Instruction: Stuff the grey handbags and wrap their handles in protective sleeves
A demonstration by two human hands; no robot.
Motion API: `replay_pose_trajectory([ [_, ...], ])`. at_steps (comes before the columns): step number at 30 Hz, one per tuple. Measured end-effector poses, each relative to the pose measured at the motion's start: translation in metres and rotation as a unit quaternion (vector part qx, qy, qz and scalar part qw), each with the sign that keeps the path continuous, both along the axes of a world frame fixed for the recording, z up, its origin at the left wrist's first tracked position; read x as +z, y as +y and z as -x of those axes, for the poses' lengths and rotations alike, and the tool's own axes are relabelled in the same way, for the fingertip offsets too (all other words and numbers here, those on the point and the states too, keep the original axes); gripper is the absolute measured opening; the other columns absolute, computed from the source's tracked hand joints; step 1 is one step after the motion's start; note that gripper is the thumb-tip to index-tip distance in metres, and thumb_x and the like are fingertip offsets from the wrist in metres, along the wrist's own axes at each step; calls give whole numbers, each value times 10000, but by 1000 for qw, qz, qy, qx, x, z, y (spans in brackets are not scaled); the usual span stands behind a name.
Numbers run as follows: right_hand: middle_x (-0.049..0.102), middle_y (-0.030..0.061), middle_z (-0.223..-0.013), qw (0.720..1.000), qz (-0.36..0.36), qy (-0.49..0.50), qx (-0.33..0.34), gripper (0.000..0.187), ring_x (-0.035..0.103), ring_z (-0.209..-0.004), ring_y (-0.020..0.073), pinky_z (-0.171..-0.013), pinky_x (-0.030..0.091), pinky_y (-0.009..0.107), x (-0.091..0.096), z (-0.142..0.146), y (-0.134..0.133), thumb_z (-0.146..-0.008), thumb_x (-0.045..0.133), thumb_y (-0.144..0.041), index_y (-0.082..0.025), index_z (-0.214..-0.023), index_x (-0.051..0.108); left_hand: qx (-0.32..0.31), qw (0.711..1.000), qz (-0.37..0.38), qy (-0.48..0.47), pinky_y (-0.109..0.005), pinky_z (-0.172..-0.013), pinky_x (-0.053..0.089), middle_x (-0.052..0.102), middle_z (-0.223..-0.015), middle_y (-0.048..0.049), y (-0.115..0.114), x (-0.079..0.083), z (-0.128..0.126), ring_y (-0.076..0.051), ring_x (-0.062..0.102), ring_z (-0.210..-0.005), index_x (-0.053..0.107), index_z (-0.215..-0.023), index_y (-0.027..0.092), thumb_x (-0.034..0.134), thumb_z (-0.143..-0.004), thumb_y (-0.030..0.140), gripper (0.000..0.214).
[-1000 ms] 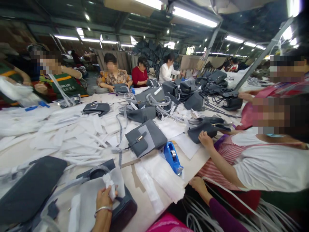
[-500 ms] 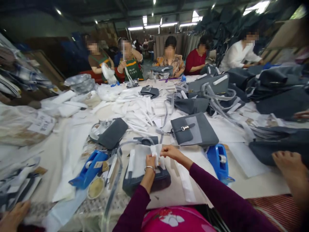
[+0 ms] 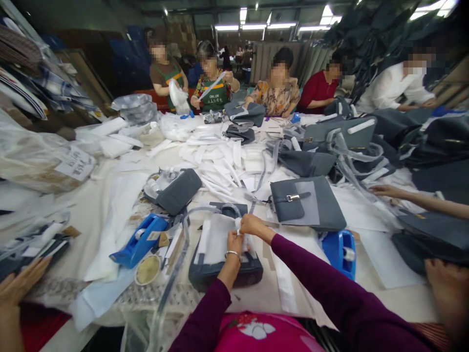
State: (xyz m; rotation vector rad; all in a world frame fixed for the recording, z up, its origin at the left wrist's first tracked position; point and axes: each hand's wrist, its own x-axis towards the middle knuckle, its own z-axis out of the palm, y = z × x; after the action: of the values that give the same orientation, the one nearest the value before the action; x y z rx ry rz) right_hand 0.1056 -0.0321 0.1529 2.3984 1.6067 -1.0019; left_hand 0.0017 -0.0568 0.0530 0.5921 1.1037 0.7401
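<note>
A dark grey handbag [image 3: 223,278] lies in front of me with a white sheet [image 3: 220,239] spread over it. My left hand [image 3: 234,243], a bracelet at its wrist, pinches a small white wrapping [image 3: 238,225] above the sheet. From the right, my right hand [image 3: 252,225] closes its fingers on the same wrapping, close to the left fingertips. What lies inside the wrapping is hidden. A strap in clear plastic [image 3: 186,220] loops from the bag's far side down its left.
Blue tape dispensers stand at left [image 3: 141,239] and right [image 3: 340,252], with a tape roll [image 3: 147,270] near the left one. A buckled grey bag [image 3: 308,203] lies beyond. Co-workers' hands reach in at left [image 3: 25,281] and right [image 3: 388,190]. White strips [image 3: 220,181] cover mid-table.
My right hand has closed in on the wrapping beside my left fingers. The view has shifted a little. A co-worker opposite has lowered a white strip, and another hand reaches in at right.
</note>
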Motion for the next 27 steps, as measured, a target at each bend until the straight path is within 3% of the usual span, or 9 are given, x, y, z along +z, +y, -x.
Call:
replay_pose_trajectory([
  [6, 704, 140, -964, 1000, 22, 3, 10, 297, 661, -873, 237, -664, 468, 248, 10, -2, 4, -650, 636, -229, -131, -917, 724, 10, 999, 19, -28, -243, -380, 417, 590, -600, 22, 5, -4, 0, -160, 576, -471, 417, -796, 216, 602, -627, 469, 356],
  [12, 716, 116, -878, 999, 29, 34, 20, 239, 661, -803, 220, -612, 454, 234, 8, -10, 7, -623, 653, -219, -140, -832, 735, 1, 999, 23, -30, -234, -427, 435, 611, -654, 14, 5, -3, 4, -170, 619, -554, 435, -792, 214, 703, -536, 391, 410],
  [16, 715, 121, -856, 999, 20, 43, 21, 220, 662, -792, 235, -619, 459, 253, 0, -16, 9, -614, 673, -238, -142, -803, 730, -8, 1000, 28, -10, -266, -418, 444, 620, -641, -10, 6, -1, 2, -170, 600, -508, 458, -797, 200, 671, -593, 515, 431],
  [22, 693, 176, -922, 999, -27, 40, 3, 312, 636, -942, 313, -747, 459, 332, -16, -25, 4, -629, 732, -320, -123, -869, 701, -28, 999, 17, 23, -256, -391, 422, 616, -569, 13, 6, -2, 2, -144, 547, -408, 447, -801, 203, 727, -566, 508, 476],
  [27, 682, 93, -745, 992, -48, 119, 6, 233, 648, -766, 223, -636, 436, 248, -33, -39, -2, -621, 756, -290, -130, -759, 657, -26, 999, 9, 27, -251, -379, 412, 609, -566, 17, 6, -2, 2, -131, 526, -380, 460, -821, 193, 719, -558, 531, 500],
])
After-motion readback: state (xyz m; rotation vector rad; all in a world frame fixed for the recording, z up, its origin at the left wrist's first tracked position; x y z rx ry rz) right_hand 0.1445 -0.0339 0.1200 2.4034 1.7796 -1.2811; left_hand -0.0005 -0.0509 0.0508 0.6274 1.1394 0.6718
